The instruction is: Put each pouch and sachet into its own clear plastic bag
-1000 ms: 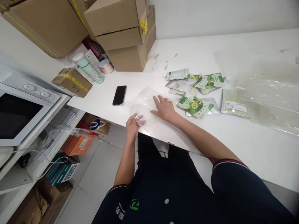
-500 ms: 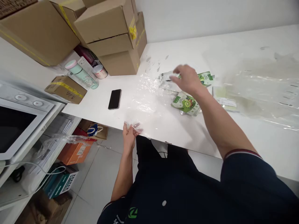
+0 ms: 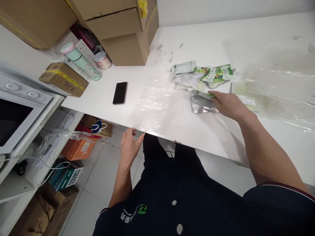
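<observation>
My right hand pinches the edge of a green-and-white fruit pouch, which is tilted up off the table. Just under it shows a silvery pouch surface; whether it is the same pouch I cannot tell. Behind lie several more pouches, among them a green one with fruit pictures and a pale one with a spout. A clear plastic bag lies flat to their left. At the table's front edge, my left hand holds nothing, its thumb apart from the fingers.
A black phone lies on the white table. Cardboard boxes, a mint flask and a small can stand at the back left. Large clear plastic sheeting covers the right side. A microwave stands at far left.
My left hand has let go of the clear bag's edge and opened. My right hand has moved from above the pouches towards me and right, and has taken hold of the nearest pouch, tilting it.
</observation>
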`<state>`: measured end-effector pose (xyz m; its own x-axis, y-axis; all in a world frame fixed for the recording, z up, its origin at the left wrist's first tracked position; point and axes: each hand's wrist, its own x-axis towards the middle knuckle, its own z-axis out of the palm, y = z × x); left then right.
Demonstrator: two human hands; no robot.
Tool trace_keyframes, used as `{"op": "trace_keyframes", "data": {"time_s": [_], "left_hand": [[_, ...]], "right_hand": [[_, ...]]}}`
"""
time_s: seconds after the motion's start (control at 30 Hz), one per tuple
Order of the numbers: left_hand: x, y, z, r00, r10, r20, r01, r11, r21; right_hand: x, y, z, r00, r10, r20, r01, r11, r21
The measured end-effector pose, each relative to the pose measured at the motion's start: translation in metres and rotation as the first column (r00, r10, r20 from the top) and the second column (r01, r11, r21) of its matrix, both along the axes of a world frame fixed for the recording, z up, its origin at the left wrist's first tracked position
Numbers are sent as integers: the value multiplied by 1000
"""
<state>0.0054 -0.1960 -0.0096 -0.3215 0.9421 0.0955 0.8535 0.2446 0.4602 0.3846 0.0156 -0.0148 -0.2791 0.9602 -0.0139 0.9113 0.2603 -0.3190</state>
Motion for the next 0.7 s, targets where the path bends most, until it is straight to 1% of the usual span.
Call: {"op": "trace_keyframes", "data": {"time_s": [0.03, 0.07, 0.1, 0.13, 0.2, 0.23, 0.3, 0.37, 0.4, 0.43, 0.47, 0.5, 0.57, 0.6, 0.63, 0.7], "left_hand": [[-7, -1, -3, 995, -66, -75, 72, 995, 70], [-14, 0, -7, 982, -115, -149, 134, 984, 122], [-22, 4, -12, 968, -144, -205, 177, 973, 151], [-30, 9, -17, 959, -159, -233, 200, 966, 165], [-44, 22, -30, 965, -163, -207, 201, 962, 184], [-48, 29, -36, 972, -168, -167, 200, 960, 198], [-49, 42, -47, 978, -190, -87, 206, 952, 227], [-40, 49, -55, 974, -219, -49, 224, 943, 246], [-33, 50, -57, 970, -238, -45, 242, 937, 252], [-26, 50, -59, 966, -255, -48, 259, 931, 259], [-19, 49, -60, 962, -266, -54, 271, 925, 267], [-13, 48, -60, 961, -271, -62, 277, 920, 278], [-7, 44, -62, 962, -259, -81, 271, 914, 303], [-6, 42, -63, 965, -246, -91, 262, 913, 313], [-6, 41, -64, 966, -237, -103, 258, 913, 317], [-9, 40, -67, 962, -234, -138, 267, 909, 319]], "right_hand": [[1, -3, 2, 996, -90, -28, 92, 993, 72], [0, -9, 3, 986, -149, -79, 160, 976, 150], [-3, -16, 6, 974, -171, -149, 201, 954, 223], [-8, -23, 9, 961, -158, -227, 220, 934, 281], [-25, -38, 18, 929, -100, -357, 234, 906, 354], [-38, -45, 24, 917, -64, -393, 224, 899, 376], [-72, -54, 37, 914, 18, -405, 158, 905, 395], [-110, -58, 43, 929, 116, -353, 22, 931, 365], [-130, -59, 42, 932, 180, -315, -67, 939, 338], [-147, -60, 37, 925, 260, -277, -168, 933, 318], [-162, -60, 29, 905, 355, -236, -277, 910, 308], [-174, -61, 18, 868, 458, -191, -391, 869, 302], [-186, -64, -9, 768, 632, -106, -586, 759, 283], [-188, -66, -22, 725, 685, -74, -647, 713, 268], [-186, -67, -33, 699, 713, -50, -682, 686, 254], [-179, -68, -48, 694, 719, -19, -695, 677, 242]]}}
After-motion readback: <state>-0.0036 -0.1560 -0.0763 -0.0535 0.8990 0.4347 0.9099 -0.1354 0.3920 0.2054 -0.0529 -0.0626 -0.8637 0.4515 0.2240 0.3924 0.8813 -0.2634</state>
